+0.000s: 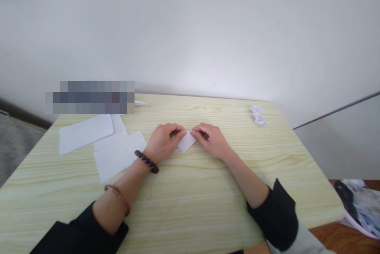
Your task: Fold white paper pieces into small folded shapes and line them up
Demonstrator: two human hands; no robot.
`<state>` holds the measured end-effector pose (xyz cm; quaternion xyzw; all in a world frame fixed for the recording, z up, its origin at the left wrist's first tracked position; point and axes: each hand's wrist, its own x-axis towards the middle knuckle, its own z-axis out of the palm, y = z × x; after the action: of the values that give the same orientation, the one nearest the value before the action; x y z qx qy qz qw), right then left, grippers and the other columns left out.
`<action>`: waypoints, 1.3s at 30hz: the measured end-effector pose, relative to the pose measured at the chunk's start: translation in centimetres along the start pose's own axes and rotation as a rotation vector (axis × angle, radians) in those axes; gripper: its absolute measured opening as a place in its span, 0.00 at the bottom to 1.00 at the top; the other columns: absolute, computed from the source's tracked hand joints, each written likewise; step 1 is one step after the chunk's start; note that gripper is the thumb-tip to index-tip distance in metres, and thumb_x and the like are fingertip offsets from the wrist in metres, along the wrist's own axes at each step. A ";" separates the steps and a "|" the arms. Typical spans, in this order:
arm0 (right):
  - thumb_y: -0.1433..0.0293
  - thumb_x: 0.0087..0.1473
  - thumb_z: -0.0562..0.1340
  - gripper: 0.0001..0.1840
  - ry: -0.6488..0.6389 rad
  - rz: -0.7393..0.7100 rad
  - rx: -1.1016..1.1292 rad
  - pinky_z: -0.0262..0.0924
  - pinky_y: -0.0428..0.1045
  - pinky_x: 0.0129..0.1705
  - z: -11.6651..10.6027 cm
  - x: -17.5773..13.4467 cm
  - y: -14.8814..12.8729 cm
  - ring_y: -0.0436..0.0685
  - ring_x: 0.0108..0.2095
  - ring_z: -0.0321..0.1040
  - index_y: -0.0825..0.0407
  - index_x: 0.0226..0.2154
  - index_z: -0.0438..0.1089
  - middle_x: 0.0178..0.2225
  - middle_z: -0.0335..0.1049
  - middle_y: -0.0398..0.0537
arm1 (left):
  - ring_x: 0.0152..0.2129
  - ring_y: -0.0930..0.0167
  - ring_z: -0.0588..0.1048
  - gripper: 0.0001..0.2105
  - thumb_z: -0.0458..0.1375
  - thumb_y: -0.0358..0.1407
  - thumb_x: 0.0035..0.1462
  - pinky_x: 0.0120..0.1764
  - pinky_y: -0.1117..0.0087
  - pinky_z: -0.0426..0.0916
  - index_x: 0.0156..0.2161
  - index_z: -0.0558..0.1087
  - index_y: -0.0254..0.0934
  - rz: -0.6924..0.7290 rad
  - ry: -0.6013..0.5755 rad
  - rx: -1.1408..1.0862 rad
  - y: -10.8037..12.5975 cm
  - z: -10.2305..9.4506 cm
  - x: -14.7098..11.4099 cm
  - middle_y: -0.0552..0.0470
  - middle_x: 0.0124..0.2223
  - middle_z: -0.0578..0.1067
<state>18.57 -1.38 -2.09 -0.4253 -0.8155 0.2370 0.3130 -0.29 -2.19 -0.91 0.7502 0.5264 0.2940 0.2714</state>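
Observation:
Between my hands, over the middle of the table, is a small folded piece of white paper (185, 143) with a corner pointing towards me. My left hand (166, 139) pinches its left side between thumb and fingers. On the other side, my right hand (210, 138) pinches the paper near its upper right edge. The fingertips of both hands are close together, and they cover the paper's upper part. A dark beaded bracelet (146, 162) and a thin reddish bangle (118, 198) sit on my left wrist and forearm.
White paper sheets (86, 133) lie overlapping on the left of the wood-grain table (184, 206). Small folded white paper pieces (258, 116) stand at the back right. A pixelated patch covers something at the back left. A pale wall (208, 36) rises behind the table.

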 end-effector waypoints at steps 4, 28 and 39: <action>0.69 0.59 0.55 0.09 0.002 0.029 0.014 0.55 0.45 0.31 -0.1 -0.1 0.0 0.49 0.27 0.62 0.53 0.31 0.70 0.27 0.69 0.44 | 0.29 0.69 0.74 0.13 0.51 0.39 0.56 0.32 0.70 0.64 0.33 0.76 0.36 -0.047 -0.006 -0.072 0.1 -0.2 0.0 0.51 0.33 0.79; 0.65 0.57 0.58 0.09 0.151 0.129 0.237 0.59 0.45 0.30 0.0 -0.2 0.5 0.49 0.27 0.64 0.52 0.38 0.68 0.29 0.69 0.44 | 0.28 0.69 0.74 0.13 0.54 0.43 0.54 0.34 0.71 0.65 0.30 0.78 0.37 -0.066 -0.069 -0.169 -0.1 -0.6 -0.1 0.53 0.31 0.79; 0.63 0.51 0.65 0.21 0.199 -0.253 -0.162 0.61 0.56 0.46 -0.6 -0.3 0.1 0.58 0.46 0.60 0.42 0.49 0.68 0.49 0.56 0.52 | 0.20 0.72 0.73 0.14 0.59 0.45 0.50 0.26 0.73 0.65 0.34 0.73 0.35 -0.322 0.236 -0.476 -0.1 -0.5 0.1 0.54 0.22 0.76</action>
<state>19.18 -1.52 -1.84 -0.3647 -0.8438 0.0858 0.3842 -0.73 -1.97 -0.63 0.5332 0.5826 0.4474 0.4196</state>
